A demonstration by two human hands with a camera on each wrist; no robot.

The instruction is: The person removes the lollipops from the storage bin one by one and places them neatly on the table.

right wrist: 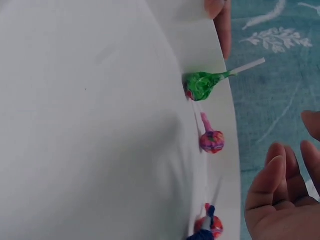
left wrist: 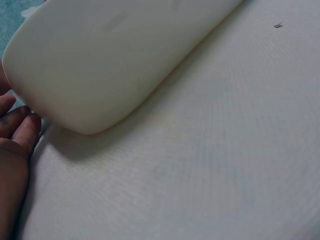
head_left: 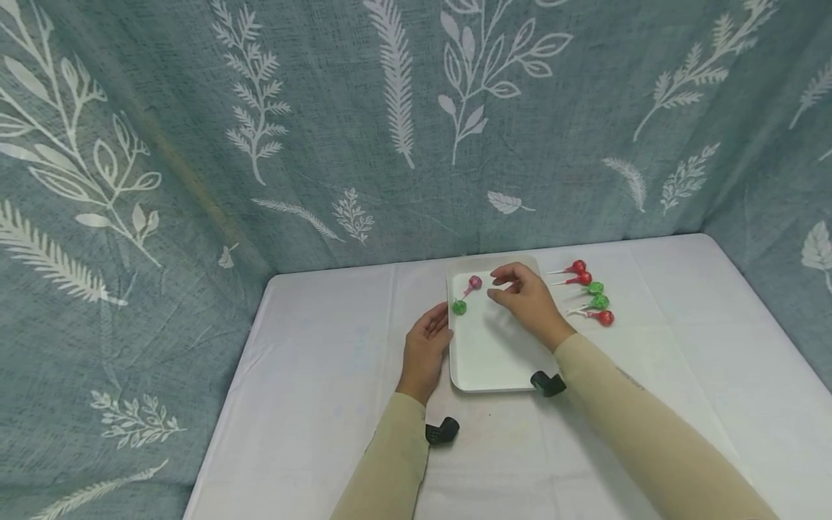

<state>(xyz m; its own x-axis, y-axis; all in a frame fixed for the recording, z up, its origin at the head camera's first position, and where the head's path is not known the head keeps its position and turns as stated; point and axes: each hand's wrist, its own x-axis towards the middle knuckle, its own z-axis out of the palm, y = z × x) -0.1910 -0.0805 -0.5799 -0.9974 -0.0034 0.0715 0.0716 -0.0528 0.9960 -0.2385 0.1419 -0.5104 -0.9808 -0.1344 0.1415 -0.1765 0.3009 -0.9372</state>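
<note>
Watching remotely, I judged it partway: the left hand [head_left: 425, 350] gripped the tray [head_left: 490, 367], lollipops [head_left: 475, 282] inside lay left of the empty, relaxed right hand [head_left: 525, 300], five loose lollipops [head_left: 599, 302] right of it.

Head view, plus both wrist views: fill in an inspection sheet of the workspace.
Surface: white-covered table with a dark speck.
Job's things: white tray holding a green lollipop and pink lollipop; the right wrist view adds a partly seen red lollipop. Right of the tray: three red lollipops, two green lollipops.
Clutter: nothing seen.
Hands: left hand touches the tray's left edge; right hand over the tray, nothing seen held.
Cables: nothing seen.
Surroundings: teal leaf-print curtain; black wrist devices.
</note>
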